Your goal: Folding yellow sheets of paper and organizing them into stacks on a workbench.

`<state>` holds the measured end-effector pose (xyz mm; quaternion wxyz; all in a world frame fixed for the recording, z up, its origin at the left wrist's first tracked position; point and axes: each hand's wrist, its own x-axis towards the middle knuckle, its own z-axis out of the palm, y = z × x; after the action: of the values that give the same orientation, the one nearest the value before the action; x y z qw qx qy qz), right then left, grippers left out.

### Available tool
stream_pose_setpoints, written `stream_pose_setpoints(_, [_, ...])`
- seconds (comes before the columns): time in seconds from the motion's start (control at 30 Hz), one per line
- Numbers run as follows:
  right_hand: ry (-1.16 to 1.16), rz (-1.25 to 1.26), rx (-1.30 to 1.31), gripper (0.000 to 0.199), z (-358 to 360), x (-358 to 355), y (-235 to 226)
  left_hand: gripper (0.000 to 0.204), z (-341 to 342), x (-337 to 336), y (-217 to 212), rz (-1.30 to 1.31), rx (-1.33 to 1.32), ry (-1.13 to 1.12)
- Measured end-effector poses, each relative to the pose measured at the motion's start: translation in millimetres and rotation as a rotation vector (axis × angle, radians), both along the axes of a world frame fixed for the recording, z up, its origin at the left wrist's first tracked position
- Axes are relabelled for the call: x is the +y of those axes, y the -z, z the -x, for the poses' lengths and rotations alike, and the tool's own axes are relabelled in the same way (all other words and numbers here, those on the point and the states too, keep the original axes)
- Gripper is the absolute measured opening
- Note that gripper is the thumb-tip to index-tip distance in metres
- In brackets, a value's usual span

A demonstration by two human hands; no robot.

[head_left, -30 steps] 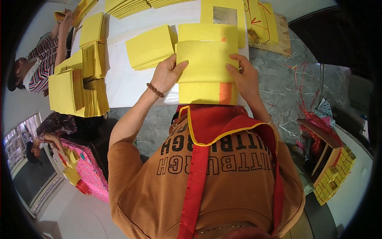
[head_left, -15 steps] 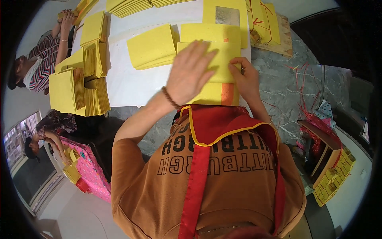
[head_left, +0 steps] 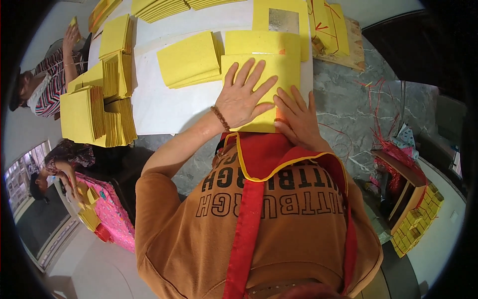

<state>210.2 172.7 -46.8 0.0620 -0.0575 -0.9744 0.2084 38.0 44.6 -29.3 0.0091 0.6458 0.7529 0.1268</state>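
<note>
My left hand [head_left: 244, 97] lies flat with spread fingers on a folded yellow paper sheet [head_left: 276, 65] at the table's near edge. Beside it, my right hand [head_left: 299, 117] rests on the sheet's lower right part, fingers stretched out. An orange patch [head_left: 282, 115] shows partly between the hands. Under the folded flap, another yellow layer [head_left: 259, 41] sticks out on the far side. To the left lies a small pile of folded yellow papers [head_left: 189, 59]. Beyond my hands is a yellow sheet [head_left: 260, 15] bearing a silver square [head_left: 284, 21].
Tall stacks of folded yellow paper [head_left: 79, 114] line the left side of the white table [head_left: 154, 109]. Tied yellow bundles [head_left: 331, 30] sit on a wooden board [head_left: 356, 45] at far right. Red strings [head_left: 378, 117] hang at right. Two people work at left.
My right hand has let go of the flap's right edge and moved down, now lying flat. My left hand has shifted slightly lower with fingers spread. A co-worker at far left has raised a hand.
</note>
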Motion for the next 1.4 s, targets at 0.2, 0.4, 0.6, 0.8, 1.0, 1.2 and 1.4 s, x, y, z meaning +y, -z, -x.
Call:
stream_pose_setpoints(0.2, [0.014, 0.12, 0.029, 0.043, 1.7, 3.8, -3.1, 0.055, 9.3, -3.8, -5.7, 0.004, 0.07, 0.191])
stream_pose_setpoints(0.4, [0.356, 0.928, 0.385, 0.025, 0.8, 17.1, -3.7, 0.055, -3.6, 1.5, -4.4, -0.045, 0.345, 0.095])
stream_pose_setpoints(0.6, [0.495, 0.954, 0.454, 0.023, -1.4, 18.7, -5.9, 0.064, 33.3, -28.1, -30.2, -0.538, 0.16, -0.138])
stream_pose_setpoints(0.8, [0.49, 0.962, 0.477, 0.02, -3.9, 8.0, 6.5, 0.067, 118.5, -80.8, 33.2, -0.253, 0.32, -0.388])
stream_pose_setpoints(1.0, [0.404, 0.818, 0.456, 0.016, 6.1, 5.2, 5.0, 0.06, 133.7, -87.7, 80.5, 0.057, 0.233, -0.295])
stream_pose_setpoints(1.2, [0.435, 0.811, 0.432, 0.014, 1.5, 1.5, 11.0, 0.078, 123.3, -82.8, 77.9, 0.367, 0.241, -0.293])
stream_pose_setpoints(1.4, [0.279, 0.254, 0.473, 0.016, 6.1, 5.4, 11.4, 0.087, 136.4, -84.0, 56.7, 0.419, -0.007, -0.273])
